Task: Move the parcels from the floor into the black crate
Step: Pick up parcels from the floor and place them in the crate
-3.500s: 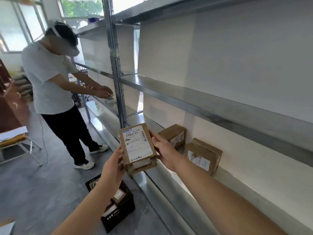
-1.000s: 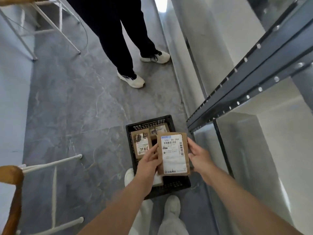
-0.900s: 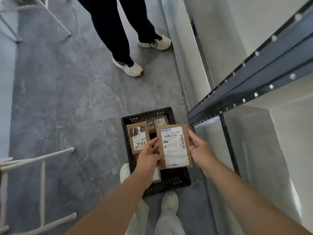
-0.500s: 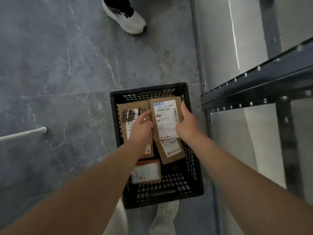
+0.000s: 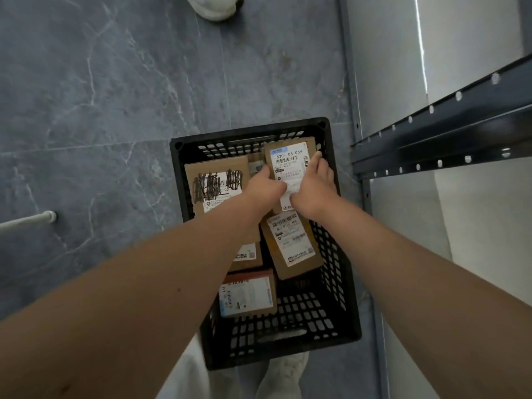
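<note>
A black slatted crate (image 5: pixel 339 286) stands on the grey floor below me. Both hands reach down into its far right corner. My left hand (image 5: pixel 263 184) and my right hand (image 5: pixel 312 187) grip a brown parcel (image 5: pixel 288 161) with a white label reading 530-05 069, one hand on each side. Inside the crate lie other brown parcels: one with a scribbled-over label (image 5: pixel 216 182) at the far left, one labelled (image 5: pixel 290 243) under my right wrist, and one with a red-edged label (image 5: pixel 247 295) nearer me. Whether the held parcel rests on the others is unclear.
A dark metal shelf rail (image 5: pixel 440 133) with a grey upright juts out right of the crate. Another person's white shoe (image 5: pixel 214 7) is on the marbled grey floor (image 5: pixel 115 96) at the top. A white chair leg (image 5: pixel 28 221) pokes in at the left. My own shoe (image 5: pixel 283 375) is below the crate.
I have turned from the shelf to look down at the crate. Both hands have lowered the labelled parcel from above the crate into its far right corner.
</note>
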Demonstrator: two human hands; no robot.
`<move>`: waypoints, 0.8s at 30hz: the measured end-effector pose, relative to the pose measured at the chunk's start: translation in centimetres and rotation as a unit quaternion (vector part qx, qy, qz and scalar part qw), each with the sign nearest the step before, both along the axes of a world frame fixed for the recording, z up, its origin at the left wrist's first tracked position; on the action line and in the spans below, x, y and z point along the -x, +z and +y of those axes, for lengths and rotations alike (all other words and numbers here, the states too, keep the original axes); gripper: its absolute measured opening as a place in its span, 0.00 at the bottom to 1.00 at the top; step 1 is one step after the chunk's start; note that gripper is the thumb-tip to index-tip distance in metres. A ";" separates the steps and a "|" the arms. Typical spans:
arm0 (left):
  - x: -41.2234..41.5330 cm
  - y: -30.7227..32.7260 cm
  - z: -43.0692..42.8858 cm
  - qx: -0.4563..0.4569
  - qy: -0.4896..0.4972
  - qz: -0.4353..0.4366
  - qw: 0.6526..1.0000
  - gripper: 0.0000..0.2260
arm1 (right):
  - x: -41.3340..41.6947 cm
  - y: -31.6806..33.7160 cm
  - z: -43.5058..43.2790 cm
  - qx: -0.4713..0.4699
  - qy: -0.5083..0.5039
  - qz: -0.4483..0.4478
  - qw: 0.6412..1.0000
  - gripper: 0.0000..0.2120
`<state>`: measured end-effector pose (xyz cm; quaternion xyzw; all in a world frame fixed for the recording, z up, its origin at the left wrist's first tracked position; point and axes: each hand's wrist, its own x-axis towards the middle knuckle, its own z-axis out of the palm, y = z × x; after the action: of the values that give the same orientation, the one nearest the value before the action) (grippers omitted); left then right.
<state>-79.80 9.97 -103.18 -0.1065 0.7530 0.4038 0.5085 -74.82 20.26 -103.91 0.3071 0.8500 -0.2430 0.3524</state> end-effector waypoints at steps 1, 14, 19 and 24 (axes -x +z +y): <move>0.0 0.7 0.3 0.000 -0.006 0.009 1.000 0.23 | -0.1 0.6 0.0 -0.043 0.040 -0.001 0.998 0.50; -0.2 20.4 1.8 0.008 -0.155 0.176 0.972 0.24 | -0.2 22.1 3.7 -0.131 0.056 0.055 0.988 0.35; 8.0 36.8 2.8 0.081 -0.211 0.370 0.901 0.26 | 3.6 38.3 6.7 -0.170 0.053 0.172 0.969 0.34; 7.8 58.9 3.8 0.063 -0.192 0.561 0.803 0.28 | 4.4 60.3 7.3 -0.240 0.048 0.296 0.923 0.35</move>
<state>-87.56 13.73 -44.27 0.2538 0.9358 0.2382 0.0565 -79.18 27.58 -43.58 0.2556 0.9620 -0.0948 0.0118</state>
